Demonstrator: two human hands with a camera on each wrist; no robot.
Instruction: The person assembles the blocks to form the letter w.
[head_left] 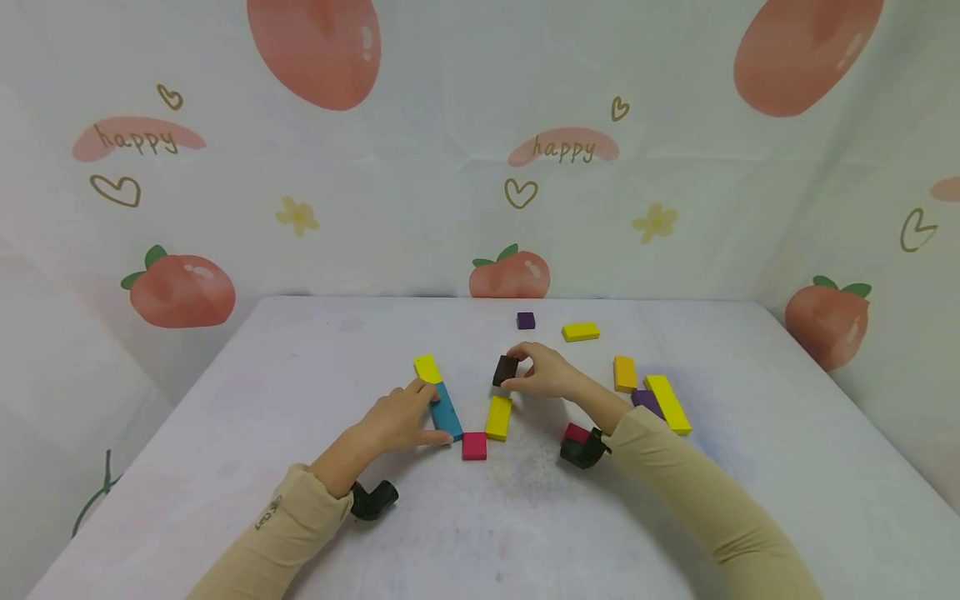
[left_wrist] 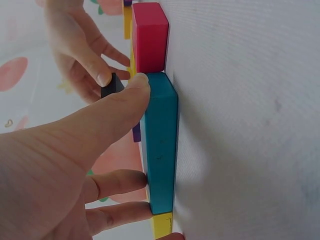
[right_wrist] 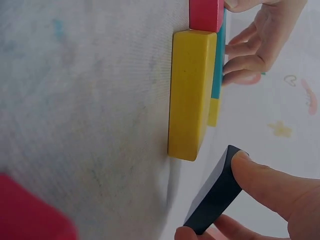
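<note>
My right hand (head_left: 551, 371) pinches a small black block (head_left: 506, 371) between thumb and fingers, tilted past the far end of a yellow block (head_left: 498, 418). My left hand (head_left: 397, 417) rests on a long blue block (head_left: 446, 412), its thumb (left_wrist: 120, 102) by the near end and its fingertips toward the other end. A second yellow block (head_left: 427, 368) meets the blue block's far end. A red block (head_left: 474, 446) sits between the near ends of the blue and yellow blocks, so these pieces form a U on the table.
On the right lie an orange block (head_left: 625, 374), a long yellow block (head_left: 667, 405) and a purple block (head_left: 646, 403). Another red block (head_left: 576, 433) is partly hidden by the right wrist's black mount (head_left: 583, 452). Farther back are a small purple block (head_left: 526, 321) and a yellow one (head_left: 581, 332).
</note>
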